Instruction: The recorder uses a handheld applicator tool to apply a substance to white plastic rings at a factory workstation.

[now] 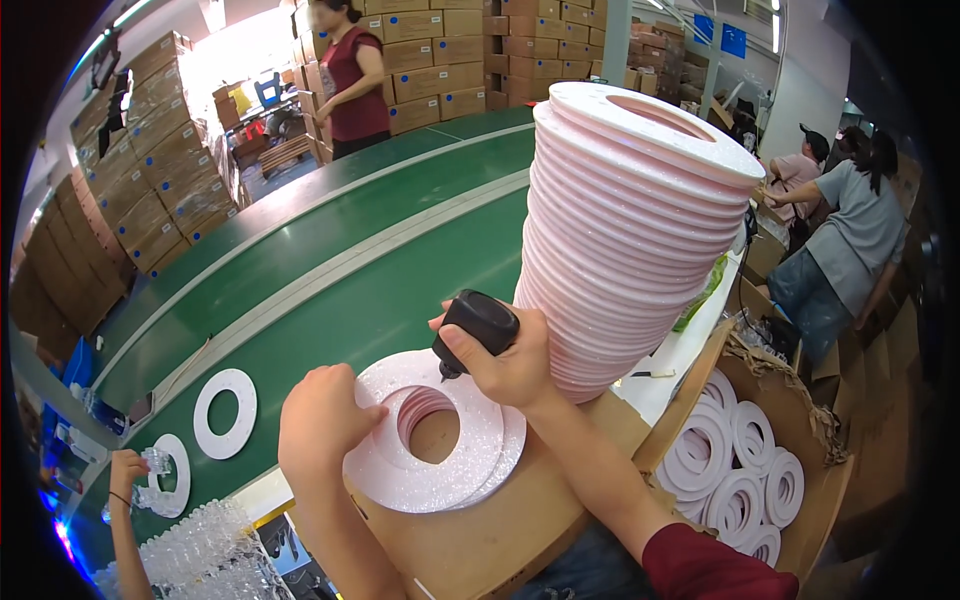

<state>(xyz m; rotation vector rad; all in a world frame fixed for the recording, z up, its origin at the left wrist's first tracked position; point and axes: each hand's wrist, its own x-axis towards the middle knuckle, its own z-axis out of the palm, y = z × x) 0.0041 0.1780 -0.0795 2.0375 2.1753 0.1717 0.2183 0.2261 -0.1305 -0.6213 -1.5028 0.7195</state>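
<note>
My right hand (515, 368) is wrapped round a small black bottle (480, 328), tilted so its nozzle points down at the upper part of a white speckled ring (470, 440). The nozzle tip is close above or touching the ring; I cannot tell which. My left hand (325, 415) grips the ring's left side, its thumb on the top face near the hole and its fingers mostly hidden. More rings lie beneath, slightly offset, over brown cardboard (440, 545). Just beyond my right hand rises a tall, leaning stack of pinkish-white rings (630, 240).
Two loose rings (224, 414) lie on the green conveyor (300, 300) at left. Another person's hand (128, 468) reaches near clear plastic pieces (200, 550). An open carton of rings (690, 450) stands at right. People and stacked boxes (430, 70) are farther back.
</note>
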